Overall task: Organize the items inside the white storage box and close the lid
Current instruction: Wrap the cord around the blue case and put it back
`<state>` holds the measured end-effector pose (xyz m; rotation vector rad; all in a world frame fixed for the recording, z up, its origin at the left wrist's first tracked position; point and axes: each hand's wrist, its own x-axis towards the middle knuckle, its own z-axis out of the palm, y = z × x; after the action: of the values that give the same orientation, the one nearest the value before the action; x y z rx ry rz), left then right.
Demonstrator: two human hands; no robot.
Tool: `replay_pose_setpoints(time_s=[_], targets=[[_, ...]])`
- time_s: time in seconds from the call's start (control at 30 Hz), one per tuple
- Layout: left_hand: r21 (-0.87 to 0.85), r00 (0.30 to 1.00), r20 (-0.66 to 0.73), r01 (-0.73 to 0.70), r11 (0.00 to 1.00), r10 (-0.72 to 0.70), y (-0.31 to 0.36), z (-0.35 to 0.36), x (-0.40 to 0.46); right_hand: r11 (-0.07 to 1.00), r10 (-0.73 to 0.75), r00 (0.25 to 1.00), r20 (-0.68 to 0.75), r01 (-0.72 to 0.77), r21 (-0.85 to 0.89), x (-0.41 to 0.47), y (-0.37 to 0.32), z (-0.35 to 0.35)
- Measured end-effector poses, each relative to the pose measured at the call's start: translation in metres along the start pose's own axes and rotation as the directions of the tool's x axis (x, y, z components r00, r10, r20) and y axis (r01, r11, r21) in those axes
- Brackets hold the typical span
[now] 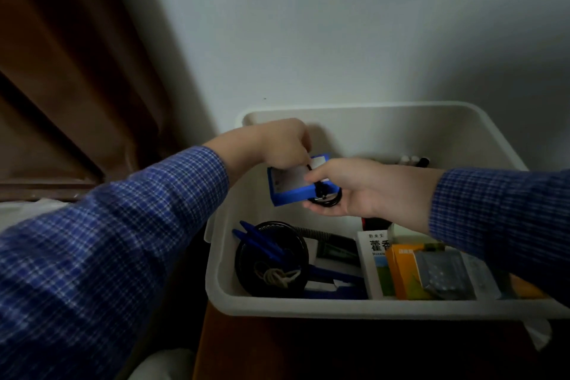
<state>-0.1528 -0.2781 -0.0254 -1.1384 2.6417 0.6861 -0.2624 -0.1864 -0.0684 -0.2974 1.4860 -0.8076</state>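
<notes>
A white rectangular plastic storage box (364,307) stands open against a pale wall, with no lid on it, resting on a dark brown wooden tabletop (277,348). Above its far left part, both hands meet over a small blue cardboard box with a white label (291,187). The left hand (285,143), in a blue checked sleeve, has its fingers curled down and pinches a thin black cord (314,177) at the top of the blue box. The right hand (354,187) lies palm up, thumb on the label, and holds the blue box together with a coiled black loop of cord (328,199) in its fingers.

Inside the storage box, at the near left, lies a round black mesh cup (271,259) on its side holding blue pens (262,241) and a knot of pale string (279,276). Beside it on the right stand a white medicine carton with printed characters (374,265), an orange carton (401,271) and silvery blister packs (444,274). Small items at the far wall are too dim to tell.
</notes>
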Motion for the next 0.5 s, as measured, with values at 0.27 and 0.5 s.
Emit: replay_pose_setpoints(time_s=[0.27,0.5], targets=[[-0.009,0.712,-0.702,0.024,1.000,-0.024,-0.039,-0.004,-0.067,0.996,0.051,0.996,-0.067,-0.055,-0.066,0.048,0.013,0.024],[-0.202,0.760,-0.608,0.130,0.971,-0.229,-0.061,0.024,-0.060,0.999,0.043,0.992,-0.114,-0.043,0.002,0.069,0.026,0.032]])
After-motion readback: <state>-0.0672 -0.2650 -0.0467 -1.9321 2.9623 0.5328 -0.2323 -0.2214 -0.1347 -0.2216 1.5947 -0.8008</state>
